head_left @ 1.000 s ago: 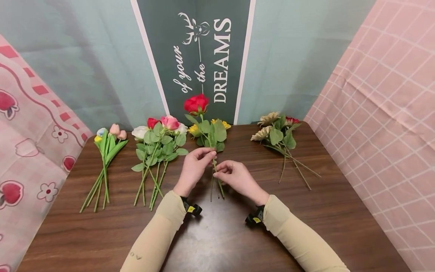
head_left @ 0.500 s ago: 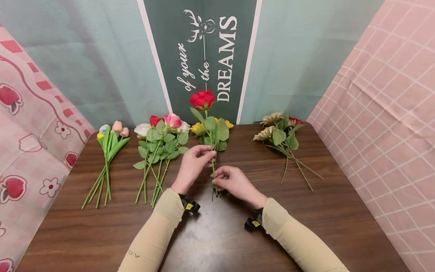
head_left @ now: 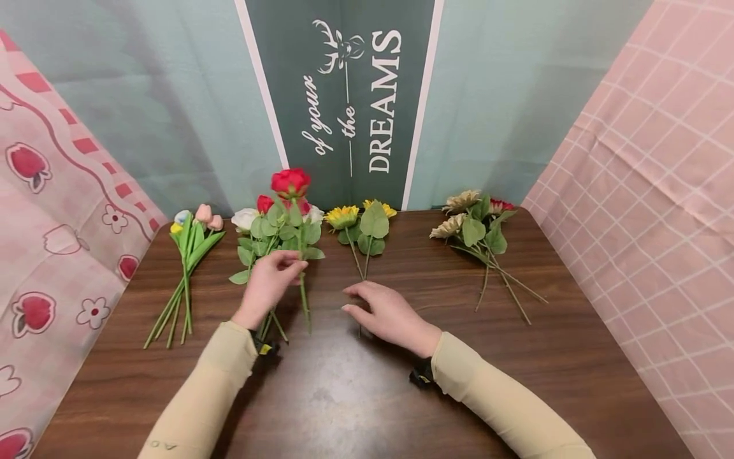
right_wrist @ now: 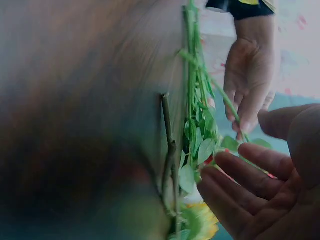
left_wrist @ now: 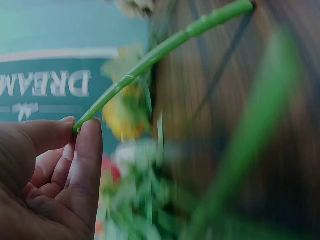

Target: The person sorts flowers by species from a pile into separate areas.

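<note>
My left hand pinches the green stem of a red rose between thumb and fingertips. That stem slants from the fingertips in the left wrist view. In the head view the rose overlaps a bunch of roses with white, red and pink heads. My right hand holds nothing; its fingers are loosely extended and spread from the thumb. It is close to the lower stems of the yellow sunflowers, hiding part of them. One brown stem lies beside it in the right wrist view.
Tulips in pink, yellow and blue lie at the left of the brown wooden table. At the right lie beige flowers and a red one. A printed green cloth hangs behind, with pink cloths at the sides.
The red rose has moved left with my left hand, from over the sunflowers to over the rose bunch. My right hand has let go of the rose stem, its fingers loosening.
</note>
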